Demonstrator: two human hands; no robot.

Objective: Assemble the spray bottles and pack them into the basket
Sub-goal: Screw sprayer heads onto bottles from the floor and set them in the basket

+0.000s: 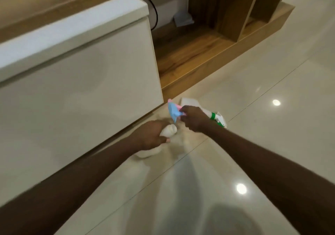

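Observation:
My left hand (151, 135) grips a white bottle body (168, 130) around its middle, its neck pointing up to the right and its base (145, 153) showing below my wrist. My right hand (193, 117) pinches a blue and pink spray head (173, 111) just above and to the right of the bottle's neck. The head and the neck are apart. Behind my right hand a white spray bottle with a green collar (213, 116) lies on the floor. No basket is in view.
A glossy cream cabinet (78, 82) stands close on the left. A wooden plinth and shelving (197, 53) run behind it. A flat white piece (189, 101) lies on the tiled floor (253, 144) by the bottles. A black cable (154, 8) hangs behind the cabinet.

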